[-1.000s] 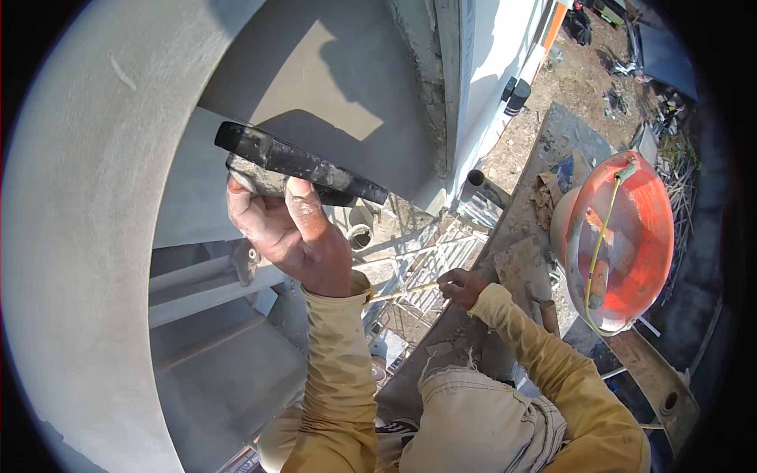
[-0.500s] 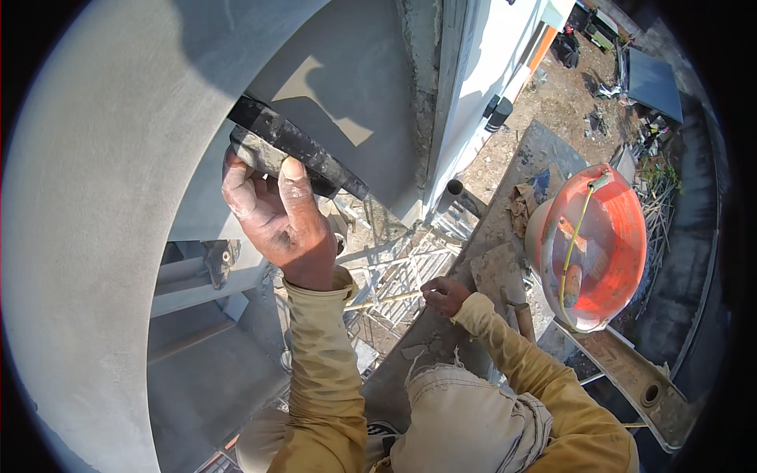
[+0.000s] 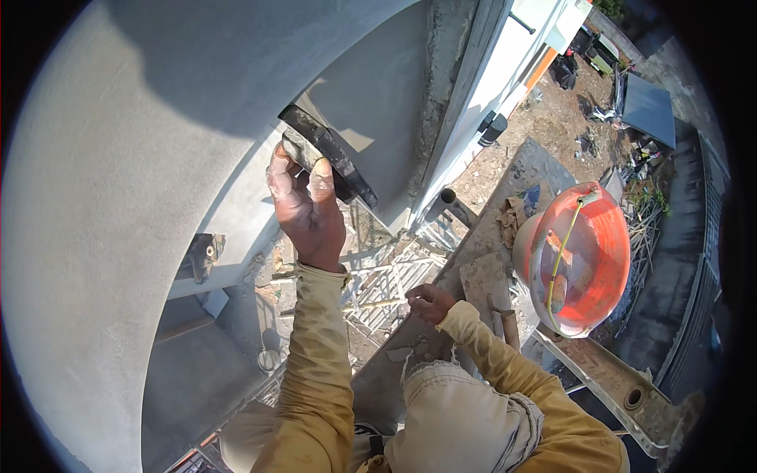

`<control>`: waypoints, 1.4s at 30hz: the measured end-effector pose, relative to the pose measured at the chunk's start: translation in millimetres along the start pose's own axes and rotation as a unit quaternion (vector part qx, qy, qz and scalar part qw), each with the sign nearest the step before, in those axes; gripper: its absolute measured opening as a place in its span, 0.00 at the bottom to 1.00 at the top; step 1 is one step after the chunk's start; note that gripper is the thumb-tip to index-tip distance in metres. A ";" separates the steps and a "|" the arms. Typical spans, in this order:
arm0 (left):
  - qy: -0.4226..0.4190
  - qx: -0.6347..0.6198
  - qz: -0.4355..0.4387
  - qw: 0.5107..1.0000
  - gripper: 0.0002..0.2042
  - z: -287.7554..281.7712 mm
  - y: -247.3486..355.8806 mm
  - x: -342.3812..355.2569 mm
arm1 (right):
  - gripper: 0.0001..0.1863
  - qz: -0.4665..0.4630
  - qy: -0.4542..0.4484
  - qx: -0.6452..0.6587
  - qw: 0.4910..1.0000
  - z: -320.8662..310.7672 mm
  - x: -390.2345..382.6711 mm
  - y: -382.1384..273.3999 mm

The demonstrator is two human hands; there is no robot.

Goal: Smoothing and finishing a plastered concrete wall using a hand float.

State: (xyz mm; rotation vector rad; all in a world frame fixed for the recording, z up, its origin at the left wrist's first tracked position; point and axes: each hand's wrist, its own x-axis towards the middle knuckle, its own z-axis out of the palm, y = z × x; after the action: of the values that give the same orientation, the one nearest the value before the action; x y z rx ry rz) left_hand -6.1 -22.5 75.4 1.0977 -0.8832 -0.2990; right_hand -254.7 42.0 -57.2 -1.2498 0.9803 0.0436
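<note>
My left hand [image 3: 310, 206] is raised and grips a plastering float [image 3: 335, 155] by its grey, plaster-caked handle. The float's long black plate is tilted, its upper end by the curved edge of the smooth grey wall [image 3: 87, 260]. White dust coats my left fingers. Lower and to the right, my right hand [image 3: 430, 303] is closed with its fingers curled, over the edge of the plank [image 3: 410, 339] by my knee. Whatever those fingers may hold is hidden. An orange bucket [image 3: 613, 260] with a yellow cord handle stands to the right of my right hand.
A brush-like tool [image 3: 558, 293] leans inside the bucket. A flat dirty board [image 3: 482, 276] lies on the plank. A dark pipe end [image 3: 449, 196] rises beside it. Below are scaffold bars [image 3: 386, 284] and rubble. A long metal channel [image 3: 607, 374] extends at lower right.
The view has shifted, so the wall fills more of the left side. My left hand and the float appear farther right in the picture, with the grip unchanged. My right hand stays closed near the plank.
</note>
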 end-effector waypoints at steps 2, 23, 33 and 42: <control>0.007 0.024 0.049 0.998 0.23 3.7 11.1 10.2 | 0.17 0.017 0.010 0.018 1.000 -1.1 -0.9 0.0; -0.017 0.192 -0.147 0.970 0.22 -19.1 -37.2 -11.0 | 0.18 0.003 -0.005 -0.025 1.000 10.1 0.4 -14.8; 0.056 -0.028 0.006 0.998 0.22 8.0 22.8 -9.4 | 0.20 -0.043 0.008 -0.074 0.996 10.3 -2.8 19.2; 0.085 0.016 -0.139 0.987 0.13 4.9 -0.2 18.7 | 0.21 -0.055 0.002 -0.087 0.995 10.5 -0.7 12.2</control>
State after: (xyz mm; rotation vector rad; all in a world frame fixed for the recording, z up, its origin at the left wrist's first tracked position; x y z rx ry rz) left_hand 2.2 -37.1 84.8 1.2586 -0.5855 -0.4161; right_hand -255.2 55.2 -66.3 -1.4635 0.9249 0.0414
